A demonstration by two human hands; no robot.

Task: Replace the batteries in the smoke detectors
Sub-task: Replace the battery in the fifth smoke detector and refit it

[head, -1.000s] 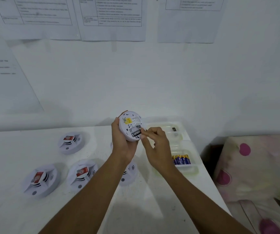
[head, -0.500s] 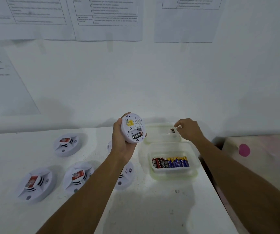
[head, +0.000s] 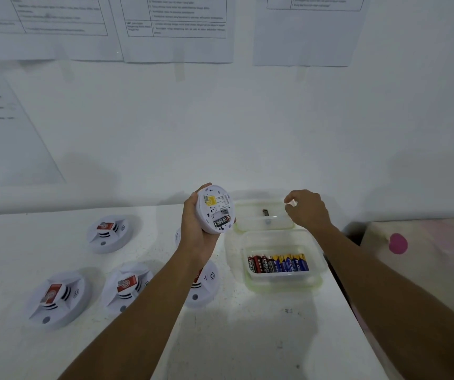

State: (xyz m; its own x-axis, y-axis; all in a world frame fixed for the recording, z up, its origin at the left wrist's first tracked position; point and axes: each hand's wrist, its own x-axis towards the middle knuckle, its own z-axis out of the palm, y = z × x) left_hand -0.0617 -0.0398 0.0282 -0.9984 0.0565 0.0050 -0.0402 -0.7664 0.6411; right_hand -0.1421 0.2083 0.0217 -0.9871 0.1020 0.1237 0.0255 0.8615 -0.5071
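Head camera view: a white smoke detector [head: 214, 208] is held up in the left hand [head: 198, 237], above the worktop [head: 247, 338], with its back turned to the camera. It is gripped round its left rim by curled fingers. One black battery [head: 221, 221] is seen in its slot, and an open slot space is seen just above it.

The right hand [head: 306, 211] is held over the right end of the far clear tub [head: 253, 224], well apart from the smoke detector. Its fingers are loosely curled and nothing is seen in them. A second ago this hand was pinched at the battery slot. Half a second ago it was already moved over to the far clear tub, and it is kept there now.

One small dark battery [head: 265, 212] is seen lying in the far clear tub, as before. The near clear tub [head: 284, 287] is set in front of it, and a row of batteries [head: 277, 263], red-black and blue-yellow, is laid inside.

Four more detectors [head: 57, 298] are laid face up on the worktop and are not moved. One of them is partly hidden under the left arm. Printed papers [head: 176, 28] are stuck on the wall behind.
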